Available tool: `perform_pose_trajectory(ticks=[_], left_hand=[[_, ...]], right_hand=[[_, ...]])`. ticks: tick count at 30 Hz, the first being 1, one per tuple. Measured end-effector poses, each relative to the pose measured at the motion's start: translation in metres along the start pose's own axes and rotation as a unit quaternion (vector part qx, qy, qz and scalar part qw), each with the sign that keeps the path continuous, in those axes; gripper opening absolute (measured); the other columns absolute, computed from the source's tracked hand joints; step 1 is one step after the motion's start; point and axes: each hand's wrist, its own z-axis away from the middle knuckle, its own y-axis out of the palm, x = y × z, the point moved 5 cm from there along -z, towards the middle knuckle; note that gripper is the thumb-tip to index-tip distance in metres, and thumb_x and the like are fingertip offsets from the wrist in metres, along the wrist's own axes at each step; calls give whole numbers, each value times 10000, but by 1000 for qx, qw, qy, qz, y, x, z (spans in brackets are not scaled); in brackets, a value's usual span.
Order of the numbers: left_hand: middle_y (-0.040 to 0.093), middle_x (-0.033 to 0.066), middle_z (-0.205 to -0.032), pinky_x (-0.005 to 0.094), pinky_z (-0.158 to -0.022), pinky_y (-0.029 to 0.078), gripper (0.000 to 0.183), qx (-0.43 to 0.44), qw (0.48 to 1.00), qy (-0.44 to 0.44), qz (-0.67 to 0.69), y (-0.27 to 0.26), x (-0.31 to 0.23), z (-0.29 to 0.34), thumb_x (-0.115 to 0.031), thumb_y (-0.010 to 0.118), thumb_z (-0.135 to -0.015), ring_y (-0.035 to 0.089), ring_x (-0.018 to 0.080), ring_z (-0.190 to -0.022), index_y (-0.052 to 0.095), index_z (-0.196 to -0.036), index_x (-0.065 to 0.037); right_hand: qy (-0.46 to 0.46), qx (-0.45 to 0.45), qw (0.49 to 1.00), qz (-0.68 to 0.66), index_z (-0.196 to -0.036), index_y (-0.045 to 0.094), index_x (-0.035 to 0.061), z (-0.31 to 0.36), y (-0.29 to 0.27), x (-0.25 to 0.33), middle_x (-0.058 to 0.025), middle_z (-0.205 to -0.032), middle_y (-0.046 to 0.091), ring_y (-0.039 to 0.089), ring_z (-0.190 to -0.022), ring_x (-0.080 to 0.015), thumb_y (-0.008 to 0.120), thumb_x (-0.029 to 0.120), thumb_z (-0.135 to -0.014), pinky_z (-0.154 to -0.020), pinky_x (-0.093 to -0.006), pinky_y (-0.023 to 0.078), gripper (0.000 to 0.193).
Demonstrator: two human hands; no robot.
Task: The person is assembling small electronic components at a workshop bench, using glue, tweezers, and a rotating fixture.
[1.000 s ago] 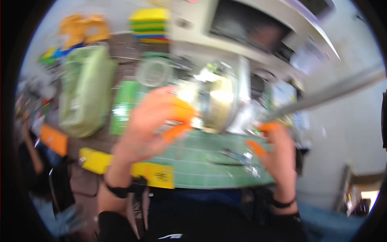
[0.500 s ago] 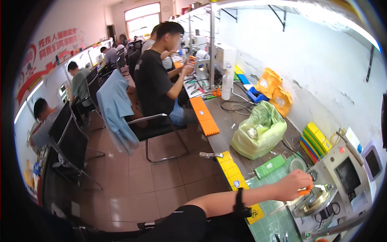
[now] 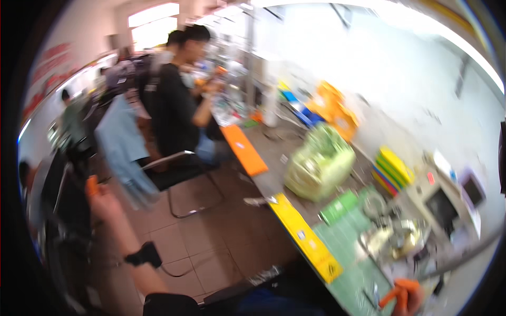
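Note:
My left arm, with a black wristband [image 3: 144, 255], stretches out to the left over the floor. My left hand [image 3: 105, 203] is beside the chair with the light blue jacket [image 3: 118, 142]. Motion smears its fingers, one with an orange cover; I cannot tell whether it holds anything. My right hand [image 3: 407, 298] comes in at the lower right edge above the green mat [image 3: 348, 263]. Its fingers, in orange covers, are bent and apart, with nothing visible between them. Slim tools [image 3: 370, 298] lie close by. Behind the mat stands a machine with a round metal part [image 3: 403, 239].
A bin with a pale green bag [image 3: 319, 163] stands on the bench. Long yellow [image 3: 303, 231] and orange [image 3: 245, 150] strips line its edge. A green block [image 3: 338, 208] and stacked coloured trays [image 3: 392, 168] lie farther right. A person in black [image 3: 174, 113] sits working ahead.
My left hand has swung from the machine far to the left over the floor. My right hand has come farther into view at the lower right. The whole view has shifted and blurred.

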Motion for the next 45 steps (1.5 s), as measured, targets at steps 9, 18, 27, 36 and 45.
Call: perform_pose_trajectory(ticks=[9,18,27,36,45], left_hand=[[671,223,-1008,350,-784,525,188,545,808,220,-30,259,-220,280,-68,644,-906,654,299,-888,677,-1011,84],[675,171,-905,317,-649,467,276,661,743,87,67,294,-231,422,-60,818,-685,608,264,-723,703,-921,24],[708,132,-884,273,-535,446,240,710,695,0,113,303,-239,459,-65,854,-658,607,203,-643,744,-870,-42],[587,140,-852,268,-550,383,243,745,568,-263,229,322,-228,501,-91,846,-752,557,168,-618,645,-820,27],[608,168,-881,279,-556,386,240,743,553,-286,243,331,-217,505,-92,844,-748,559,169,-617,660,-833,38]], right_hand=[[-113,144,915,-359,-784,610,-68,-42,107,54,-230,-617,587,550,-435,-311,600,58,-951,-412,-368,463,209],[70,239,809,-532,-751,547,-38,-31,110,-12,-138,-684,535,460,-480,-227,546,48,-904,-423,-331,348,176],[56,78,957,-275,-841,670,-13,-46,111,-58,-83,-789,594,510,-588,-170,759,160,-758,-561,-296,392,211],[-11,21,987,158,-958,792,93,-61,88,-75,-82,-951,697,587,-719,-160,942,236,-605,-637,-254,435,409],[-37,-5,986,161,-897,785,103,-65,90,-84,-68,-892,708,571,-710,-146,925,146,-626,-601,-251,427,308]])
